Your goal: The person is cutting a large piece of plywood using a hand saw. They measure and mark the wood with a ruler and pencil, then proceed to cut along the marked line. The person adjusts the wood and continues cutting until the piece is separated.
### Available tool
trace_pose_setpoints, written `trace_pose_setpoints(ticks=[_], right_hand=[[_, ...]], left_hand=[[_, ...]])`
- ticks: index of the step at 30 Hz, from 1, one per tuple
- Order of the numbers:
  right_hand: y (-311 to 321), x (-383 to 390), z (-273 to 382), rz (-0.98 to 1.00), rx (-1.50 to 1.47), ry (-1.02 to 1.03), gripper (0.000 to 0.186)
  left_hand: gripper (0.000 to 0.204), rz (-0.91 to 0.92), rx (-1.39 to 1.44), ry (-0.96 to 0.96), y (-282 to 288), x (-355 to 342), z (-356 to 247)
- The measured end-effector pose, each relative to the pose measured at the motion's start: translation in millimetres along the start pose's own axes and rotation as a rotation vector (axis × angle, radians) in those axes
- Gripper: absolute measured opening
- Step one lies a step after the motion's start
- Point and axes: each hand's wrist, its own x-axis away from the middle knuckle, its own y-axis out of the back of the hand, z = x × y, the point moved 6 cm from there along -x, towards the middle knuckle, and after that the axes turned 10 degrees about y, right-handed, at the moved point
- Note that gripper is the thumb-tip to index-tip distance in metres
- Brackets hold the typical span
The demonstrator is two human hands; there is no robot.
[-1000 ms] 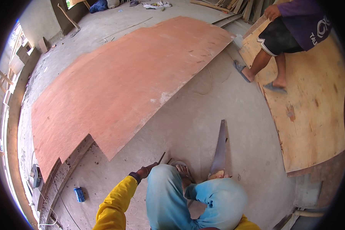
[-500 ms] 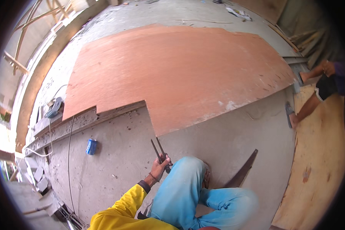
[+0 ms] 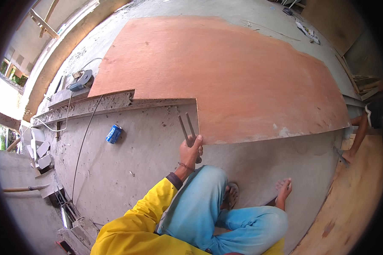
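Metal rods (image 3: 185, 128), two thin dark ones, stick up from the left hand (image 3: 190, 149), whose grip is pinched closed around their lower ends, just before the notched corner of the big reddish plywood sheet (image 3: 225, 72) on the concrete floor (image 3: 144, 157). Right hand is out of sight. Held so loosely splayed, one rod could slip and roll toward the blue can (image 3: 113, 134) or the cable (image 3: 83, 144).

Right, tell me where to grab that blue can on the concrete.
Grip the blue can around its middle, coming down from above. It lies tipped on its side on the bare concrete floor, long axis slanting, with nothing touching it, so fingers would likely close best across its round body.
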Motion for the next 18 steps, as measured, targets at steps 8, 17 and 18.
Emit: trace_pose_setpoints(ticks=[8, 17, 18], right_hand=[[-89.8, -135.4, 123.8, 0.308, -0.047, 0.011, 0.09], [-74.0, -279.9, 98.3, 0.02, -0.401, -0.106, 0.089], [-71.3, -290.1, 92.9, 0.002, -0.402, -0.098, 0.085]], left_hand=[[0.032, 0.054, -0.059, 0.042, -19.1, 6.1, -23.0], [0.028, 0.091, -0.578, -0.174, -19.2, -9.6, -46.8], [0.028, 0.089, -0.593, -0.174, -18.9, -11.2, -49.6]])
